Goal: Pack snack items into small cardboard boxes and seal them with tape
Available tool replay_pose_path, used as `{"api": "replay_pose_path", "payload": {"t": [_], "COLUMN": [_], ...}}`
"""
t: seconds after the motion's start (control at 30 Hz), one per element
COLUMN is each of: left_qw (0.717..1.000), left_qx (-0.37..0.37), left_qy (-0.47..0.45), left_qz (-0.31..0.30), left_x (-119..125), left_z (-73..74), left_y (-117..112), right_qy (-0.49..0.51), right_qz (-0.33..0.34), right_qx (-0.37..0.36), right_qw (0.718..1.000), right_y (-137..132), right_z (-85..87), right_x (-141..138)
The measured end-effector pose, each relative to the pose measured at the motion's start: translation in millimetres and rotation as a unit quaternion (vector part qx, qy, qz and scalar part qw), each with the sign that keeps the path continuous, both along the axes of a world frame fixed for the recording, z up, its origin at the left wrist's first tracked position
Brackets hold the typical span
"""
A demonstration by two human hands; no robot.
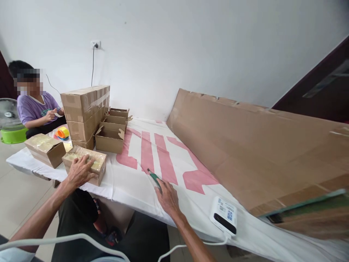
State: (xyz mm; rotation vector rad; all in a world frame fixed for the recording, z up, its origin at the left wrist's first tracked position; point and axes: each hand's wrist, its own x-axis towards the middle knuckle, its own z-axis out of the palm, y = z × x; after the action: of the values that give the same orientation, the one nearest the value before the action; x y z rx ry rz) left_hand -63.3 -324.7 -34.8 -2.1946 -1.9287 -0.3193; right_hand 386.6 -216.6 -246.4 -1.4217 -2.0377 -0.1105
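My left hand (pixel 81 170) lies on a taped cardboard box (pixel 101 174) at the near edge of the cloth-covered table (pixel 128 189). Its fingers are spread over the top, with the thumb toward the near side. My right hand (pixel 167 196) is closed around a green utility knife (pixel 154 176), held low over the pink-and-white cloth. The knife tip points up and left, apart from the box. Beside the held-down box, to the left, stands another taped box (pixel 46 147) with a flap slightly raised at one end.
Stacked sealed boxes (pixel 84 112) rise behind, beside several open boxes (pixel 110 140). A tape roll (pixel 62 133) lies near a seated person (pixel 38 105). A large cardboard sheet (pixel 245 145) leans at right. A white device (pixel 224 215) with a cable sits near the front edge.
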Motion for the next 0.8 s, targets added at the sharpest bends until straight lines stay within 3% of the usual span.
{"api": "replay_pose_path", "payload": {"t": [0.1, 0.2, 0.27, 0.33, 0.43, 0.57, 0.8], "left_qw": [1.000, 0.990, 0.981, 0.974, 0.966, 0.957, 0.943], "left_qx": [0.022, 0.059, 0.035, -0.003, -0.012, 0.008, 0.038], "left_qy": [-0.018, -0.045, -0.084, -0.132, -0.179, -0.204, -0.316], "left_qz": [0.011, 0.117, 0.170, 0.183, 0.189, 0.205, 0.101], "left_x": [1.3, -23.5, -44.3, -59.8, -66.0, -49.8, -4.8], "left_z": [12.0, 29.3, 36.8, 38.6, 32.6, 20.9, -0.2], "left_y": [2.1, 7.9, 14.3, 21.0, 26.9, 23.0, 7.8], "right_qy": [0.007, 0.011, 0.012, 0.014, 0.016, 0.023, 0.026], "right_qz": [-0.003, -0.003, -0.004, -0.001, 0.002, 0.000, -0.005], "right_qx": [-0.005, -0.004, 0.000, 0.002, 0.001, -0.009, -0.023], "right_qw": [1.000, 1.000, 1.000, 1.000, 1.000, 1.000, 0.999], "right_y": [-0.8, -1.8, -2.0, -1.8, -1.5, -2.7, -4.3], "right_z": [1.6, 5.0, 7.1, 8.4, 9.8, 12.6, 15.8], "right_x": [-1.2, -3.3, -4.5, -5.3, -6.0, -6.3, -5.2]}}
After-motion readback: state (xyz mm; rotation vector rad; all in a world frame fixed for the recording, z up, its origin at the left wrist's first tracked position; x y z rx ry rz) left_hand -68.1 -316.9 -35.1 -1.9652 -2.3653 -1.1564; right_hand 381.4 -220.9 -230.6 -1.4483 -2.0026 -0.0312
